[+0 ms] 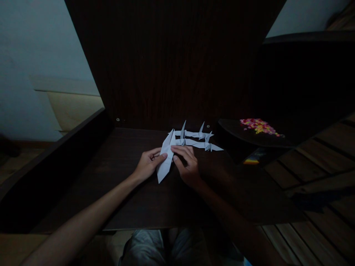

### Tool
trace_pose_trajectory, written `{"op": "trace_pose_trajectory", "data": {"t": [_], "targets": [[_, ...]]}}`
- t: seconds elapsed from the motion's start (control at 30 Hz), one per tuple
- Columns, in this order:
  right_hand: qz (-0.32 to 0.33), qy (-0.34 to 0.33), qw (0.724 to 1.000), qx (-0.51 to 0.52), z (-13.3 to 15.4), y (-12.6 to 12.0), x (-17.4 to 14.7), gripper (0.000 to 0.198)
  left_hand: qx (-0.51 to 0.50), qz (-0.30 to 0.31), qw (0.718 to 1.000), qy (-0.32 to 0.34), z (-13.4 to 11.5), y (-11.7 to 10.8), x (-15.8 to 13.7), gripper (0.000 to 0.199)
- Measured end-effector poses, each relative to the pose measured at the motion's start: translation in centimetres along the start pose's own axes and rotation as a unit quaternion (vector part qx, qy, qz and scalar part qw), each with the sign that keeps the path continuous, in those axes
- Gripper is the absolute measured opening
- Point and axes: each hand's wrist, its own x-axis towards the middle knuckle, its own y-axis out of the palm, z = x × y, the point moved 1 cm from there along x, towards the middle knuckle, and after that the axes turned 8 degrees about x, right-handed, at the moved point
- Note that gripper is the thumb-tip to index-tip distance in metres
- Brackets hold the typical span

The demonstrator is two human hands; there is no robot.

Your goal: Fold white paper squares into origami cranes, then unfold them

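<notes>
A folded white paper piece [165,162], long and kite-shaped with two narrow points at its far end, is held a little above the dark desk. My left hand [148,163] grips its left edge, thumb on top and fingers curled beneath. From the right, my right hand [189,166] closes on the same paper, with fingertips on its upper face and the thumb near its right edge. Just beyond the hands lie several folded white paper cranes [198,138] in two rows, their pointed tips standing up. The held paper hides part of the nearest ones.
A dark wooden desk [124,207] has a raised side panel [69,147] on the left and a tall back panel [177,66]. On a rounded shelf [230,129] at right lies a heap of small pink, red and yellow pieces [260,126]. Slatted wood [313,159] shows beyond.
</notes>
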Motion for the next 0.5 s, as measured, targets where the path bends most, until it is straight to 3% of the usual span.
{"op": "trace_pose_trajectory", "data": {"t": [0.1, 0.2, 0.5], "targets": [[-0.031, 0.030, 0.999, 0.012, -0.1, 0.1, -0.1, 0.025, -0.059, -0.007, 0.998, -0.020, 0.1, 0.0, 0.1, 0.047], [-0.007, 0.064, 0.996, 0.067, -0.2, 0.2, -0.1, 0.022, -0.091, -0.010, 0.995, -0.031, 0.2, 0.0, 0.1, 0.044], [-0.012, 0.170, 0.960, 0.222, -1.2, 0.7, -0.1, 0.027, -0.072, -0.029, 0.997, -0.018, 0.3, 0.1, 0.4, 0.029]]}}
